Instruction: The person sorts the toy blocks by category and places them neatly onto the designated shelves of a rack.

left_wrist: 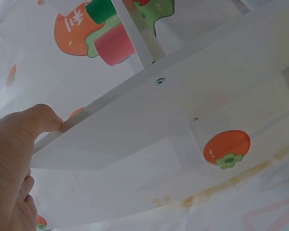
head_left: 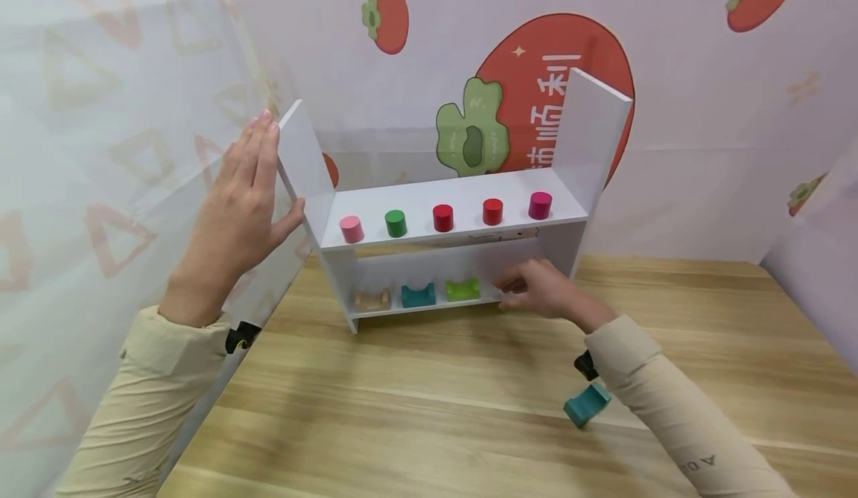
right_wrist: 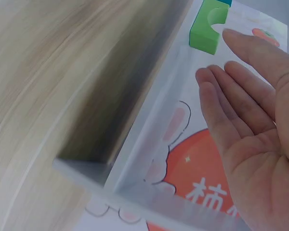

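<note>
A white two-level shelf [head_left: 429, 187] stands on the table. My left hand [head_left: 237, 208] lies along its left side panel [left_wrist: 135, 144], fingers fairly straight against the outer face and thumb on the front edge. My right hand [head_left: 539, 288] is at the right part of the lower level, its fingers loosely bent with nothing between them. Just beyond its fingertips sits a lime-green notched block [right_wrist: 204, 33]. Left of that block on the lower level are a teal notched block [head_left: 418, 296] and a beige notched block [head_left: 372, 301].
Along the upper level stand several small cylinders: pink [head_left: 351, 229], green [head_left: 395, 223], two red [head_left: 443, 217] and magenta [head_left: 540, 205]. Another teal notched block [head_left: 587, 405] lies on the wooden table [head_left: 415, 409] by the right forearm. Printed cloth [head_left: 704, 148] hangs behind.
</note>
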Tool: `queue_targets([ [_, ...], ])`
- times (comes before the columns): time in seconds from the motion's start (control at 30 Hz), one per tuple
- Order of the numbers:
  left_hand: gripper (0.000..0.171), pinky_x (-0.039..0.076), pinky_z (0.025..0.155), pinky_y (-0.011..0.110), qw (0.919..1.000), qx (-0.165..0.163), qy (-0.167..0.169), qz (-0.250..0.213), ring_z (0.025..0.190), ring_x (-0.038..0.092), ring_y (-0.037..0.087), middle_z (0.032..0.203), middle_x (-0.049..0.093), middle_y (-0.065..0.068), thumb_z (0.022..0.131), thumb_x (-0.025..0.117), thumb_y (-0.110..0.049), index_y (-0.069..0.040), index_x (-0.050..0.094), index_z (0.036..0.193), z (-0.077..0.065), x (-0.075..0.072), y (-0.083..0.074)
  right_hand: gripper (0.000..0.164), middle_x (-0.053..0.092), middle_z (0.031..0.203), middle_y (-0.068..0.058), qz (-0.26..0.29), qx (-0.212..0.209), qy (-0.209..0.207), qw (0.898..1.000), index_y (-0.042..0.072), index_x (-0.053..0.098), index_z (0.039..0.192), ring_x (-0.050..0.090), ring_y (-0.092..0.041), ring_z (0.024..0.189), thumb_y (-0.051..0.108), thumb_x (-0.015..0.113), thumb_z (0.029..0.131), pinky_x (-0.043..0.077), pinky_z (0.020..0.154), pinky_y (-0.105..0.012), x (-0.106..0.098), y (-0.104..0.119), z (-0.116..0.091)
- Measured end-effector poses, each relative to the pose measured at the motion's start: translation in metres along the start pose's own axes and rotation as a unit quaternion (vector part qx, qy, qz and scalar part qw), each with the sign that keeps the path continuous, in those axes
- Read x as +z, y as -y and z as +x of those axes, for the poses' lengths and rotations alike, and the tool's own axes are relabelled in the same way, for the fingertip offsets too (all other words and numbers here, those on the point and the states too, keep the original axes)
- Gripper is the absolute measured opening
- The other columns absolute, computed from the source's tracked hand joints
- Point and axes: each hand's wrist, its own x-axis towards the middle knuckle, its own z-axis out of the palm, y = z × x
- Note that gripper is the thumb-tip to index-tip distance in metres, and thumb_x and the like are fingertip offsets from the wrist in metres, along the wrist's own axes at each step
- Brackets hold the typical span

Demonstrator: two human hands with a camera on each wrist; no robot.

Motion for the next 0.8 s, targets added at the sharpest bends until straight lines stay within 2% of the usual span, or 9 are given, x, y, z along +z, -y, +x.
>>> queue_targets([
  [0.33,0.089,0.020,0.136,0.047,1.0000,-0.003,0.000,0.002,0.161,0.026,0.044,0.173,0.025,0.027,0.090,0.070,-0.008,0.011,0.022,0.162,-0.001,0.001,0.000,0.033,0.079,0.113,-0.005,-0.036,-0.043,0.046,0.997,0.008,0.079,0.118,0.076,-0.026,0.105,0.016,0.087,0.087,0.065,0.093,-0.043,-0.018,-0.001,-0.054],
  [0.53,0.089,0.020,0.135,0.048,1.0000,-0.004,-0.005,-0.005,0.161,0.026,0.044,0.172,0.026,0.027,0.089,0.070,-0.007,0.011,0.023,0.162,-0.001,0.001,0.000,0.035,0.079,0.116,-0.007,-0.039,-0.064,0.077,0.994,0.008,0.077,0.120,0.077,-0.026,0.104,0.017,0.086,0.087,0.066,0.089,-0.041,-0.027,-0.003,-0.085],
  [0.8,0.089,0.021,0.135,0.049,0.9999,-0.009,-0.007,-0.011,0.161,0.026,0.043,0.173,0.026,0.025,0.089,0.071,-0.007,0.009,0.024,0.163,0.001,-0.001,-0.002,0.039,0.079,0.117,-0.008,-0.033,-0.069,0.109,0.991,0.006,0.076,0.121,0.078,-0.024,0.103,0.021,0.086,0.087,0.066,0.085,-0.035,-0.028,-0.022,-0.118],
])
